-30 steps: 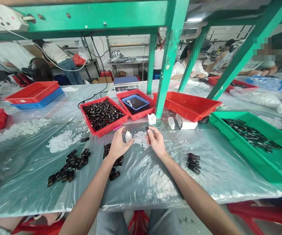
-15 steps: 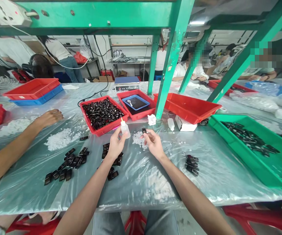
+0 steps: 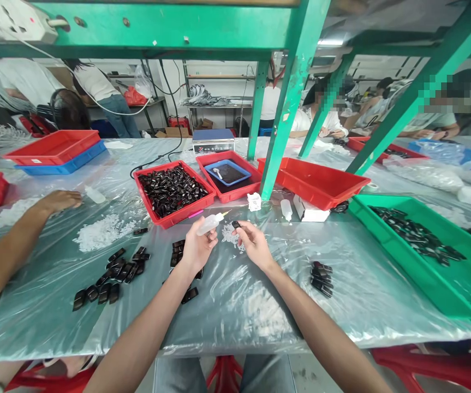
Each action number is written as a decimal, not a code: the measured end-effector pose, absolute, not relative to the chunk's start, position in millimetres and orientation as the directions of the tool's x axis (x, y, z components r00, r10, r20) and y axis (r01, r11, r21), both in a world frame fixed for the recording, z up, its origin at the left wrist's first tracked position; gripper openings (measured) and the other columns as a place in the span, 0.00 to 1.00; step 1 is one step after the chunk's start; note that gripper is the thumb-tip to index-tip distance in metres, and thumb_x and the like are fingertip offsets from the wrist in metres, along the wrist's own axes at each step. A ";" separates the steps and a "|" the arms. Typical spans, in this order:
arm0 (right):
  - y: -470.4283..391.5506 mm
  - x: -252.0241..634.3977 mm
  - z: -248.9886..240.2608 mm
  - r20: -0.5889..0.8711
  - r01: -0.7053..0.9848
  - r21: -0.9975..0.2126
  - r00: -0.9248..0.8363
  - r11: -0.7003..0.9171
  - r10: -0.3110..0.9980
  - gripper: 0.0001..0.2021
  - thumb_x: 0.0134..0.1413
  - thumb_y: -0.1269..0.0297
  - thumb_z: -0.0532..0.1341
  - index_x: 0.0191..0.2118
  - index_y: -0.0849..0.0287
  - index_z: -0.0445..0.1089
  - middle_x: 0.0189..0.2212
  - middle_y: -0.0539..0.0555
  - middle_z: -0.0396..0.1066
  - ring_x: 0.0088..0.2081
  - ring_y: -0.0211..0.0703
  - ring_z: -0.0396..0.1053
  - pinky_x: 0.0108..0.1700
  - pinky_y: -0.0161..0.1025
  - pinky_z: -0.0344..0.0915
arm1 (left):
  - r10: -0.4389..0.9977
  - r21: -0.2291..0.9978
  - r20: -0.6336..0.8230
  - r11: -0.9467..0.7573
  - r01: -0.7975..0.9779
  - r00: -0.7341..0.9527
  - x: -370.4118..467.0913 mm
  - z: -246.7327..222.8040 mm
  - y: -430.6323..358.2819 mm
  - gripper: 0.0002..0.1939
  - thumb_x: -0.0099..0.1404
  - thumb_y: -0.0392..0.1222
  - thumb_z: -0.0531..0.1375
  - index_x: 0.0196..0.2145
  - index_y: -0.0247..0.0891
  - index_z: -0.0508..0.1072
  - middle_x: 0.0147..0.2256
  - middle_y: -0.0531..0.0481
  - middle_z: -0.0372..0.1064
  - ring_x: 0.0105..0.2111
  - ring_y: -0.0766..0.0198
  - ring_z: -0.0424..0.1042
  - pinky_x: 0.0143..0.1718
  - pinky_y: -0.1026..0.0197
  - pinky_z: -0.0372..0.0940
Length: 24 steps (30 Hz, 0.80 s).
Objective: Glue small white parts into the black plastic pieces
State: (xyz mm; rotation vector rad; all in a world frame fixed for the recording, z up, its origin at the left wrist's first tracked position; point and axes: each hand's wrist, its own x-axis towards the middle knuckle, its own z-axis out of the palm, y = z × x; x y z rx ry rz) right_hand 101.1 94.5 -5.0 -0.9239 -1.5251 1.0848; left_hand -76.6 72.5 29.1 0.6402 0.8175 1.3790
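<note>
My left hand (image 3: 198, 248) is closed around a translucent squeeze bottle (image 3: 209, 225) with a thin needle tip. The bottle lies tilted, its tip pointing right toward my other hand. Between the fingertips of my right hand (image 3: 254, 243) is a small glossy black plastic piece (image 3: 236, 224); a short gap separates it from the needle tip. Small white bits (image 3: 231, 236) lie on the table under and between my hands. Below my left wrist, partly hidden by it, is a cluster of similar black pieces (image 3: 177, 252).
A red tray full of black pieces (image 3: 147, 204) stands ahead, beside a red tray holding a blue one (image 3: 245, 173). A green post (image 3: 283, 120) rises behind my hands. At right are a green tray (image 3: 407, 273) and a few black pieces (image 3: 321, 278). A co-worker's hand (image 3: 61, 201) is at left.
My left hand has tipped the bottle from upright to nearly level, needle toward the right. The black piece in my right hand has turned and lowered slightly. The co-worker's hand has shifted left.
</note>
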 end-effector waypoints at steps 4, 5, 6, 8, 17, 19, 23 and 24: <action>94.1 98.9 -7.9 0.296 0.032 -0.950 -0.213 0.310 0.931 0.18 0.61 0.47 0.59 0.48 0.55 0.71 0.33 0.53 0.73 0.23 0.38 0.66 0.27 0.38 0.65 | 0.986 0.764 -0.160 0.088 -0.639 -0.055 -77.2 31.4 73.1 0.16 0.59 0.53 0.64 0.36 0.39 0.67 0.26 0.55 0.58 0.22 0.70 0.57 0.19 0.66 0.50; 94.1 98.7 -8.2 0.298 0.029 -0.950 -0.208 0.311 0.932 0.19 0.61 0.47 0.59 0.48 0.55 0.71 0.33 0.53 0.74 0.23 0.38 0.66 0.27 0.38 0.65 | 0.986 0.747 -0.161 0.090 -0.659 -0.048 -76.9 32.1 72.8 0.17 0.58 0.52 0.66 0.35 0.39 0.66 0.25 0.56 0.57 0.21 0.72 0.55 0.19 0.67 0.50; 94.0 98.6 -8.3 0.299 0.026 -0.950 -0.203 0.311 0.932 0.19 0.61 0.47 0.60 0.48 0.56 0.71 0.32 0.53 0.74 0.22 0.38 0.66 0.27 0.38 0.65 | 0.987 0.730 -0.158 0.090 -0.678 -0.039 -76.6 32.6 72.4 0.17 0.57 0.51 0.67 0.35 0.39 0.66 0.24 0.57 0.55 0.20 0.73 0.53 0.19 0.68 0.49; 94.1 98.8 -7.9 0.302 0.017 -0.950 -0.195 0.311 0.933 0.19 0.60 0.47 0.60 0.47 0.57 0.71 0.32 0.53 0.73 0.22 0.37 0.65 0.27 0.37 0.65 | 0.988 0.708 -0.152 0.083 -0.702 -0.036 -76.2 33.1 71.6 0.18 0.56 0.49 0.69 0.32 0.38 0.64 0.22 0.59 0.52 0.18 0.74 0.50 0.18 0.68 0.48; 96.2 100.8 -6.3 0.305 -0.035 -0.952 -0.169 0.303 0.937 0.20 0.60 0.46 0.60 0.47 0.57 0.71 0.30 0.50 0.68 0.21 0.35 0.63 0.24 0.35 0.62 | 0.986 0.804 -0.078 -0.026 -0.594 -0.149 -77.7 28.8 73.6 0.18 0.55 0.49 0.70 0.30 0.36 0.68 0.21 0.59 0.54 0.18 0.75 0.51 0.19 0.68 0.47; 95.8 100.9 -6.1 0.304 -0.035 -0.952 -0.173 0.303 0.937 0.20 0.60 0.47 0.60 0.48 0.58 0.72 0.30 0.50 0.68 0.21 0.35 0.63 0.25 0.35 0.62 | 0.986 0.817 -0.067 -0.034 -0.576 -0.152 -77.4 27.8 73.9 0.18 0.56 0.49 0.70 0.30 0.36 0.68 0.21 0.59 0.55 0.19 0.75 0.51 0.19 0.68 0.47; 94.9 101.1 -5.3 0.298 -0.033 -0.954 -0.175 0.297 0.938 0.20 0.60 0.47 0.60 0.48 0.58 0.73 0.30 0.51 0.68 0.21 0.35 0.63 0.25 0.36 0.62 | 0.985 0.844 -0.056 -0.042 -0.534 -0.165 -76.3 25.5 73.9 0.18 0.56 0.50 0.70 0.29 0.36 0.67 0.21 0.58 0.54 0.19 0.75 0.50 0.19 0.67 0.46; 94.8 101.2 -5.0 0.296 -0.033 -0.955 -0.173 0.295 0.939 0.20 0.60 0.47 0.60 0.48 0.58 0.73 0.30 0.51 0.68 0.21 0.35 0.63 0.25 0.36 0.62 | 0.983 0.853 -0.054 -0.044 -0.521 -0.173 -76.4 25.1 74.0 0.19 0.55 0.50 0.70 0.28 0.36 0.67 0.21 0.59 0.54 0.19 0.75 0.50 0.19 0.67 0.46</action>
